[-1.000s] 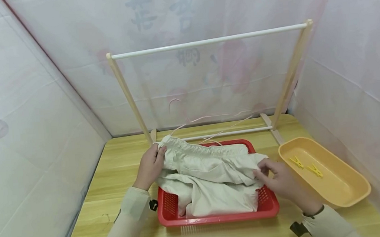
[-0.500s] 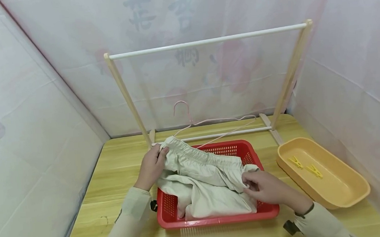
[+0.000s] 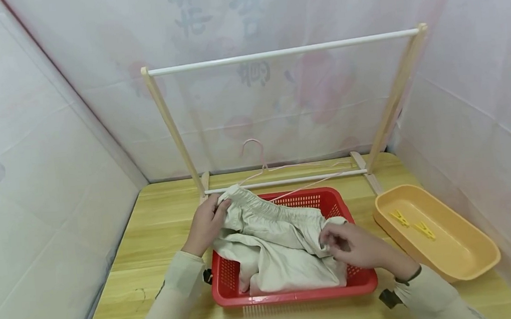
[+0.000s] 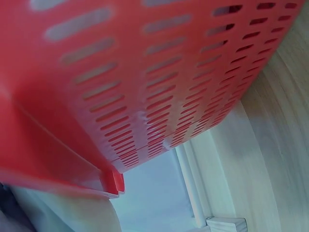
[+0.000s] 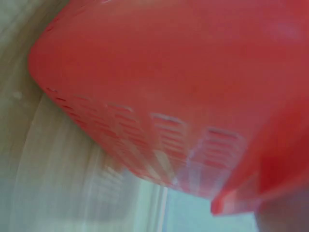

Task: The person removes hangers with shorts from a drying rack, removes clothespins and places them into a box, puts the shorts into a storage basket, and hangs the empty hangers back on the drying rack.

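Note:
Cream pants [image 3: 285,257] with a gathered elastic waistband lie bunched in a red plastic basket [image 3: 293,296]. My left hand [image 3: 205,224] pinches the left end of the waistband, lifting it above the basket's far left corner. At the other end, my right hand [image 3: 357,244] has curled fingers on the cloth below the waistband; its fingertips are slightly blurred. A thin pink hanger [image 3: 263,161] tilts behind the waistband, hook upward. Its lower left part is hidden by the cloth, so I cannot tell whether the left hand also holds it. Both wrist views show mostly basket wall [image 4: 159,96].
A wooden rack [image 3: 394,93] with a white top bar [image 3: 283,53] stands behind the basket. To the right, a yellow-orange tray [image 3: 456,244] holds two yellow clothespins [image 3: 425,230]. Fabric walls enclose the wooden table [image 3: 153,232] at the back and sides.
My right hand has moved left, bringing the right end of the waistband inward and uncovering the basket's far right corner. The hanger's hook has shifted right. My left hand keeps its hold.

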Available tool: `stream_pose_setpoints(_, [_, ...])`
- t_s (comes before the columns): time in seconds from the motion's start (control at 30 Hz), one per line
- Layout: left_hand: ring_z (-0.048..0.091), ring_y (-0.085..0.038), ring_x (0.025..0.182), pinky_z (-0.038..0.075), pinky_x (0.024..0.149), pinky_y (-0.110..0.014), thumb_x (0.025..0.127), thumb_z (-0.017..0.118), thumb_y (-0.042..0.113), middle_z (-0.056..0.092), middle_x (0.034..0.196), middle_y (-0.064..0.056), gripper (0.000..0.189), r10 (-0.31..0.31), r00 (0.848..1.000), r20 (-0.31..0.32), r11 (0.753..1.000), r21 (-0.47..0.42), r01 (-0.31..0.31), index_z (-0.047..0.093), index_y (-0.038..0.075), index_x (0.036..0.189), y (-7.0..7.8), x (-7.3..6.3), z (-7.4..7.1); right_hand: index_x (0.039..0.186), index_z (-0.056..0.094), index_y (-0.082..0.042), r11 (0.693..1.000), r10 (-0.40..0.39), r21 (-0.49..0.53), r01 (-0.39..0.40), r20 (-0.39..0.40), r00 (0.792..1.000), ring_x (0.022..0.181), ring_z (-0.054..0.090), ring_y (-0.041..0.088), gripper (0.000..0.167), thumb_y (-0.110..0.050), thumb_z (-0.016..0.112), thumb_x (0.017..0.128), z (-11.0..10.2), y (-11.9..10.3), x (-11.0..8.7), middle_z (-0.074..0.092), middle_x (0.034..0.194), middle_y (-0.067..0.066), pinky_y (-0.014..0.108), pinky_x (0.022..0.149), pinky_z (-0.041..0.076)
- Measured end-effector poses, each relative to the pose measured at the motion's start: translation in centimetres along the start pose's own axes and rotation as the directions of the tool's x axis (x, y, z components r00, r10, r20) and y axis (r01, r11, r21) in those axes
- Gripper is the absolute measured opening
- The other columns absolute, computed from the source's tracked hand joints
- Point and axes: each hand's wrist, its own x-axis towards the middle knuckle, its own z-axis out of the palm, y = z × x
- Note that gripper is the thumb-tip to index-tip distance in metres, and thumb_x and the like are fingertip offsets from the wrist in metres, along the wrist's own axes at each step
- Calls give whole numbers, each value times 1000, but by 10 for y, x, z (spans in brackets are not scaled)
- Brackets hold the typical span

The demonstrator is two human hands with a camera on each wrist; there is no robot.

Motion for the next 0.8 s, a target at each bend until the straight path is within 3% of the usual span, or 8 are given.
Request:
stream_pose_setpoints(0.1, [54, -17, 75, 45, 68, -36, 107, 59, 34, 63, 85, 2, 19, -8, 1000, 3, 1000, -14, 8, 65, 17, 113, 0, 0, 0, 99, 63, -10, 996, -69, -74, 51, -272, 960, 70, 50, 1, 28, 12, 67, 83, -13, 3, 0, 57, 81, -8, 16, 59, 44])
stream_pose_setpoints(0.23, [58, -17, 77, 48, 69, -35, 106, 61, 33, 68, 91, 2, 19, 7, 1000, 11, 999, -31, -7, 67, 18, 117, 1, 0, -1, 105, 65, 4, 967, -118, -249, -43, -596, 794, 92, 57, 19, 23, 6, 65, 82, -33, 6, 4, 65, 96, 11, 19, 88, 41])
stream_pose_setpoints(0.3, [58, -15, 77, 48, 68, -34, 105, 63, 31, 69, 93, 1, 18, 22, 1000, 18, 999, -41, -21, 67, 18, 117, 1, 0, -2, 115, 65, 7, 952, -139, -296, -80, -651, 746, 105, 57, 31, 33, 0, 66, 83, -41, 9, 8, 66, 110, 19, 28, 99, 37])
stream_pose_setpoints(0.33, [59, -15, 76, 49, 68, -33, 105, 63, 31, 70, 93, 2, 18, 29, 999, 21, 999, -46, -28, 68, 18, 116, 2, 0, -2, 121, 65, 7, 941, -150, -324, -95, -653, 742, 110, 56, 36, 39, -3, 67, 83, -44, 10, 9, 66, 117, 22, 33, 102, 36])
stream_pose_setpoints(0.43, [57, -14, 74, 48, 66, -32, 104, 64, 29, 69, 92, 2, 17, 49, 998, 31, 998, -50, -47, 68, 18, 116, 3, 0, -3, 134, 61, 3, 902, -180, -418, -108, -592, 786, 120, 53, 43, 50, -17, 68, 89, -49, 15, 14, 63, 129, 23, 48, 104, 36])
stream_pose_setpoints(0.53, [56, -14, 74, 47, 67, -32, 104, 65, 28, 67, 93, 2, 17, 69, 997, 43, 996, -56, -67, 68, 17, 117, 4, 0, -4, 135, 61, 1, 866, -197, -489, -101, -522, 830, 120, 54, 43, 51, -36, 61, 101, -50, 19, 18, 64, 129, 21, 55, 103, 38])
stream_pose_setpoints(0.6, [57, -14, 77, 48, 68, -33, 104, 65, 28, 68, 97, 2, 18, 79, 995, 55, 995, -61, -76, 68, 17, 119, 5, -1, -4, 131, 64, 2, 852, -216, -516, -87, -499, 839, 115, 57, 42, 55, -46, 53, 106, -50, 20, 20, 66, 123, 20, 56, 100, 40])
stream_pose_setpoints(0.8, [60, -13, 85, 50, 74, -35, 104, 64, 27, 69, 105, 2, 20, 99, 991, 88, 994, -64, -93, 67, 18, 122, 4, -1, -4, 115, 69, 2, 840, -229, -539, -63, -456, 860, 99, 65, 35, 41, -37, 57, 107, -49, 25, 21, 71, 107, 17, 54, 91, 48])
